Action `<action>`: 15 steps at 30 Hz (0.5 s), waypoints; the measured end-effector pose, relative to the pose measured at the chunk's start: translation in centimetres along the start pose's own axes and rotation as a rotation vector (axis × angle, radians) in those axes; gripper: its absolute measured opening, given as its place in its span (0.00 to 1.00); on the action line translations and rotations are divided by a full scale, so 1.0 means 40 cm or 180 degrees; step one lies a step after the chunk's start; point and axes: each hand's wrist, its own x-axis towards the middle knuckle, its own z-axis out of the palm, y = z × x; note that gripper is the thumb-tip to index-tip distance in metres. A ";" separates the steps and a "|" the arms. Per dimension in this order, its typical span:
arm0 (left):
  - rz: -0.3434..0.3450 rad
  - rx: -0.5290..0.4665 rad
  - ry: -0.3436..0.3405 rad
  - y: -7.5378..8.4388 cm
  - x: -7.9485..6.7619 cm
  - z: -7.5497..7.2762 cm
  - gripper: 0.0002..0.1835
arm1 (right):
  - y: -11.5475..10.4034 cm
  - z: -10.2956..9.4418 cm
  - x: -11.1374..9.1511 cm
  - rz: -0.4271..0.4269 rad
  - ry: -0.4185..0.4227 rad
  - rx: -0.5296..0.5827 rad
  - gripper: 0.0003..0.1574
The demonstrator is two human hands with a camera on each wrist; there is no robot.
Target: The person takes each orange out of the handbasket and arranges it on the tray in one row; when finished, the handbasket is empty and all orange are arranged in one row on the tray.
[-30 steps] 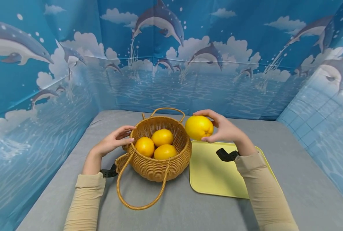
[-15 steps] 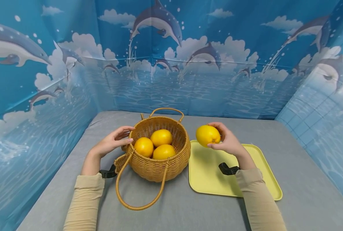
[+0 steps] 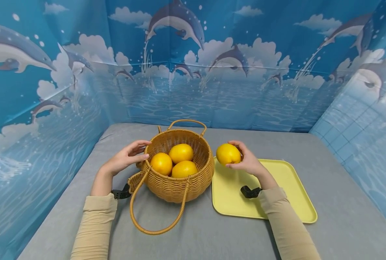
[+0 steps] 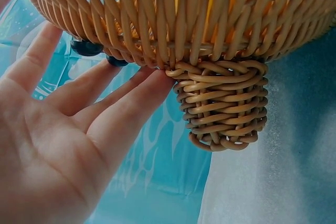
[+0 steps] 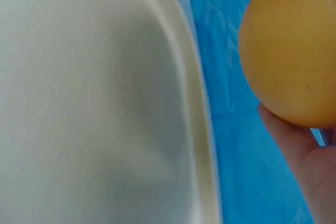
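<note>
A round wicker basket [image 3: 180, 189] stands in the middle of the head view with three yellow-orange fruits [image 3: 184, 169] inside. My left hand [image 3: 122, 159] touches its left rim, and in the left wrist view fairly straight fingers [image 4: 128, 103] lie against the weave beside a short woven stub [image 4: 226, 106]. To the right of the basket, my right hand [image 3: 246, 160] grips another yellow-orange fruit [image 3: 228, 154] between thumb and fingers. This fruit hangs over the far left corner of a yellow tray [image 3: 238, 202]. In the right wrist view, the held fruit [image 5: 294, 51] shows beyond the tray's rim.
One looped basket handle [image 3: 157, 232] hangs down at the front, and the other handle [image 3: 187, 121] stands up at the back. Grey cloth [image 3: 212, 238] covers the table. A blue dolphin-print curtain [image 3: 193, 97] closes off the back and sides.
My right hand first carries its fruit right and down, away from the basket rim, then shifts slightly back left. The left hand stays at the basket rim.
</note>
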 end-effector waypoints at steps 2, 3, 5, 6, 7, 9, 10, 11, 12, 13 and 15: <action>-0.0001 0.0010 0.0000 0.001 0.000 0.000 0.27 | 0.003 0.004 -0.001 0.0042 0.0022 -0.0088 0.51; -0.0002 0.0018 0.0000 0.002 0.000 0.000 0.28 | 0.007 0.007 -0.001 0.0057 0.0029 -0.0154 0.51; -0.0004 0.0040 0.0001 0.001 0.000 0.000 0.28 | 0.017 0.012 0.000 0.0075 0.0029 -0.0262 0.51; -0.0007 0.0045 0.0004 0.001 -0.001 0.000 0.28 | 0.023 0.014 0.001 0.0082 0.0022 -0.0302 0.51; -0.0006 0.0053 0.0004 0.001 -0.001 0.000 0.28 | 0.028 0.017 0.001 0.0098 0.0013 -0.0338 0.50; -0.0008 0.0053 0.0007 0.000 -0.002 0.001 0.28 | 0.037 0.022 0.001 0.0128 -0.0009 -0.0386 0.50; -0.0007 0.0050 0.0008 0.000 -0.002 0.001 0.28 | 0.042 0.025 0.002 0.0148 -0.0015 -0.0392 0.50; -0.0004 0.0040 0.0007 0.000 -0.002 0.001 0.28 | 0.046 0.029 0.002 0.0157 -0.0020 -0.0407 0.50; 0.0001 0.0033 0.0007 0.000 -0.002 0.001 0.28 | 0.050 0.032 0.003 0.0166 -0.0022 -0.0416 0.49; 0.0007 0.0030 0.0006 0.000 -0.002 0.001 0.28 | 0.063 0.034 0.007 0.0184 -0.0017 -0.0414 0.50; 0.0019 0.0024 0.0008 0.000 -0.002 0.001 0.28 | 0.094 0.037 0.016 0.0223 0.0008 -0.0392 0.50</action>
